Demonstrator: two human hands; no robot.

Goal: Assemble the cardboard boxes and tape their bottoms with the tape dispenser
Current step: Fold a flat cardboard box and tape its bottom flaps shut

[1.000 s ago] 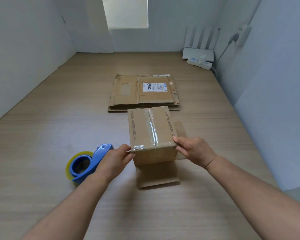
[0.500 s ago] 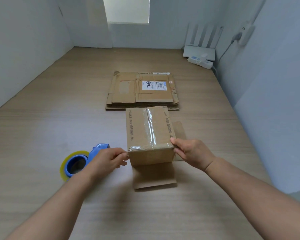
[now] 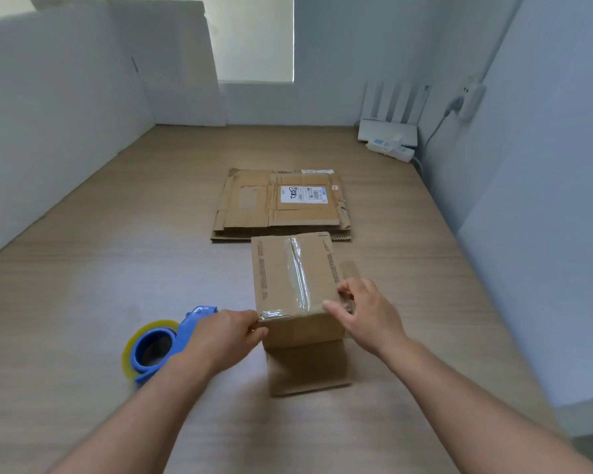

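Observation:
A small cardboard box (image 3: 281, 275) stands bottom-up on the wooden table, a strip of clear tape running along its middle seam and over the near edge. Its loose flaps lie flat on the table in front and at the right. My left hand (image 3: 223, 336) pinches the box's near left corner at the tape end. My right hand (image 3: 363, 309) rests against the near right corner, thumb on top. A blue tape dispenser (image 3: 158, 347) with a yellowish roll lies on the table just left of my left hand.
A stack of flattened cardboard boxes (image 3: 281, 203) with a white label lies right behind the small box. A white router (image 3: 387, 131) and a power strip (image 3: 391, 150) sit in the far right corner. Walls close in the table on the left, back and right.
My left hand pulled slightly away from the box's corner, then came back and pinches it. My right hand shifted a little up onto the right corner. The camera tilted.

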